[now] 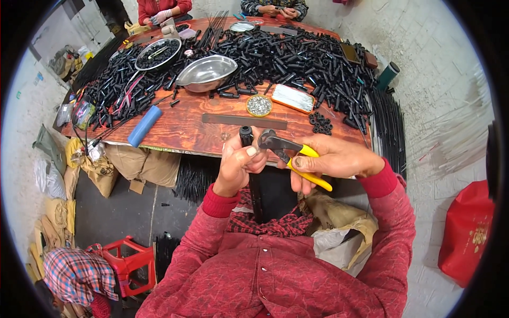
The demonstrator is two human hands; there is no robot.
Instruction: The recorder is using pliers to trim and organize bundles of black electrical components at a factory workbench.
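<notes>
1. At six o'clock of the reddish wooden table, our left hand grips an upright black plastic tube.
2. Our right hand clenches yellow-handled pliers, jaws at the tube's top.
3. From twelve to three o'clock, a heap of black tubes looks unworked; a steel bowl sits empty.
4. Concrete floor, sacks around.
</notes>
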